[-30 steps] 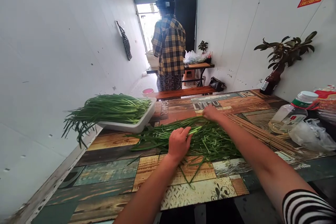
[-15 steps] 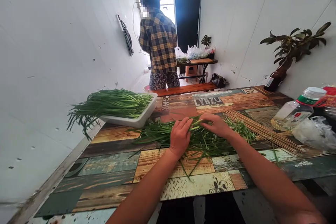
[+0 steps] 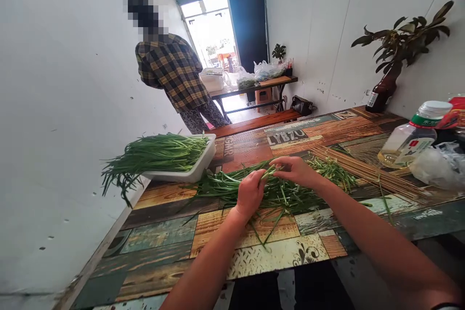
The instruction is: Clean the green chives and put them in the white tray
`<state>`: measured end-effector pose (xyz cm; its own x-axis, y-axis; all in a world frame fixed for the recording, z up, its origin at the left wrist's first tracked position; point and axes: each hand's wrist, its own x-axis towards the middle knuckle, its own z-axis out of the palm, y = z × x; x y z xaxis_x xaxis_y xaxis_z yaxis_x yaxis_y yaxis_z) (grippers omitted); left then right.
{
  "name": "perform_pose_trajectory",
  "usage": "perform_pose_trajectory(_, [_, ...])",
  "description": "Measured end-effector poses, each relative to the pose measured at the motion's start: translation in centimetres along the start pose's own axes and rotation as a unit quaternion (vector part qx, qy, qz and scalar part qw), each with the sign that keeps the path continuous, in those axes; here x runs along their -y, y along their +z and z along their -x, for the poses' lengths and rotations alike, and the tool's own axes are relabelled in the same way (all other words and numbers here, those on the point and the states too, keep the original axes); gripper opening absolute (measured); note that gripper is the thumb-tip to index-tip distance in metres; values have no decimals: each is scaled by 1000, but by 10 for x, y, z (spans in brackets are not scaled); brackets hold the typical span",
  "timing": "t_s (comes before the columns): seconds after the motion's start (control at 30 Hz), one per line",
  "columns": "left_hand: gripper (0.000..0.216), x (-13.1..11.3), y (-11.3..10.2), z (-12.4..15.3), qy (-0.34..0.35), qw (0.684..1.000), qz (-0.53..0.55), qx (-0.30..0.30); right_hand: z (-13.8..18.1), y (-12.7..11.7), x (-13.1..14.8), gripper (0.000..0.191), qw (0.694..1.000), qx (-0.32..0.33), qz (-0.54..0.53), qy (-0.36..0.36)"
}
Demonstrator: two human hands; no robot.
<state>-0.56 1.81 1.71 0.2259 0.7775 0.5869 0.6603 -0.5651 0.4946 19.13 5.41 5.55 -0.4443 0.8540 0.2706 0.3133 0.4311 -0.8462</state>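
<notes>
A loose pile of green chives point(image 3: 290, 193) lies on the patchwork-patterned table point(image 3: 160, 237). My left hand point(image 3: 250, 193) is closed round a few chive stalks at the pile's middle. My right hand point(image 3: 296, 170) pinches the same stalks by their pale ends, fingertips meeting my left thumb. A white tray point(image 3: 198, 170) heaped with neat chives point(image 3: 156, 154) stands at the table's left, its green tips hanging over the edge.
Thin bamboo skewers point(image 3: 366, 170) lie to the right of the pile. At the far right stand an oil bottle point(image 3: 410, 140), plastic bags point(image 3: 436, 167) and a potted plant point(image 3: 395, 53). A person in a plaid shirt point(image 3: 174, 75) stands beyond the table near a bench point(image 3: 254, 123).
My right hand drew back from the far side of the pile and joined my left hand on a few stalks. The person in plaid stepped to the left.
</notes>
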Motion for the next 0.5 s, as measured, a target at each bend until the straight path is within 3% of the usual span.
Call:
perform_pose_trajectory(0.13, [16,3,0,-3,-18,1000,18,-7,-2,-15,-3,37,1000,-10,6,13])
perform_pose_trajectory(0.3, [17,4,-3,-7,-55,998,40,0,-5,-35,-15,35,987,-122,98,30])
perform_pose_trajectory(0.5, [18,4,-1,-5,-81,993,86,-20,-4,-46,-28,28,911,-254,326,20])
